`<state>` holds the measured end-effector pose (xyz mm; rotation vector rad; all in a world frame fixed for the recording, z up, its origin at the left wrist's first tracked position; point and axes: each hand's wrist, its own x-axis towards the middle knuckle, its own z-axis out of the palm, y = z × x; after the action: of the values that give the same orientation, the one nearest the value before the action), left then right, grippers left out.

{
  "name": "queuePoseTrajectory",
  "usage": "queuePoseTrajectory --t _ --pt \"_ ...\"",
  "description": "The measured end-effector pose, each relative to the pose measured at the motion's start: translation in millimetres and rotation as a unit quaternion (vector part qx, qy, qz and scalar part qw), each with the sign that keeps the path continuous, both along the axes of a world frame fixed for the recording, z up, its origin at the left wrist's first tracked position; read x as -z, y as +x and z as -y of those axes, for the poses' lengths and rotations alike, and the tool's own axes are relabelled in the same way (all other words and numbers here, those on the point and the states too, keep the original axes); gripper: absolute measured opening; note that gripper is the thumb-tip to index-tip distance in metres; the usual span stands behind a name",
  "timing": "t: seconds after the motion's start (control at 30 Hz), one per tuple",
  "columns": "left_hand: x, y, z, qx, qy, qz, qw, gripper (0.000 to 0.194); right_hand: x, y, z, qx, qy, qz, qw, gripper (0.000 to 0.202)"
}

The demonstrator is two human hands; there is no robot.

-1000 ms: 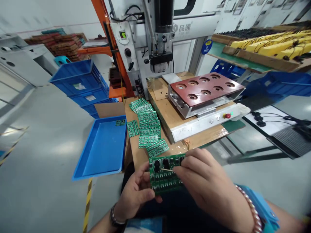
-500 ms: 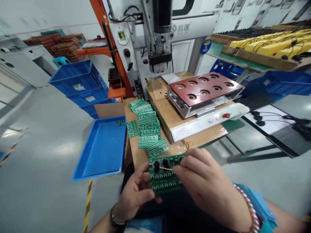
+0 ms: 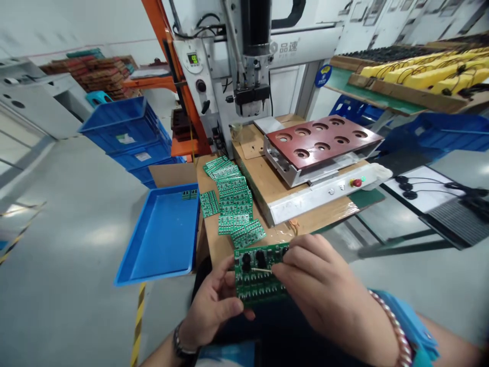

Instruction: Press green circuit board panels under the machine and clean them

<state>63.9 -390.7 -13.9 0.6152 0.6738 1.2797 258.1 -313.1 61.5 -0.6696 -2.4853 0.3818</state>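
My left hand (image 3: 216, 300) grips the left edge of a green circuit board (image 3: 254, 291), thumb in front and fingers behind. Black round parts stand along the board's upper row, with rows of small silvery parts below. My right hand (image 3: 321, 285) is closed on a thin pale stick (image 3: 262, 270), pinched between thumb and fingers. The stick points left, its tip at the lower end of the leftmost black part (image 3: 246, 262). My right hand hides the board's right end. Just beyond it, an overlapping row of green circuit boards (image 3: 235, 201) lies on the wooden bench.
A shallow blue tray (image 3: 160, 234) stands left of the bench, small board pieces in its far corner. Behind it are stacked blue crates (image 3: 126, 130). A machine with a brown fixture plate (image 3: 324, 140) stands ahead. Orange-handled scissors or a similar tool (image 3: 294, 226) lie at the bench's front edge.
The stick's tip has moved slightly down along the leftmost black part, and my right hand has shifted very little. My left hand and the board have stayed nearly still.
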Motion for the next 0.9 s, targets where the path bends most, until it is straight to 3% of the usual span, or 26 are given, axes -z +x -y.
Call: queuePoseTrajectory --t 0.6,0.9 --pt "-1.0 -0.2 -0.8 0.026 0.008 0.001 1.000 0.053 -2.8 -0.3 -5.7 0.021 0.005 -0.049 0.999 0.012" --pt "3.3 -1.4 1.1 0.012 0.002 -0.011 1.000 0.054 -4.5 -1.0 -2.3 0.005 -0.005 -0.015 1.000 0.017"
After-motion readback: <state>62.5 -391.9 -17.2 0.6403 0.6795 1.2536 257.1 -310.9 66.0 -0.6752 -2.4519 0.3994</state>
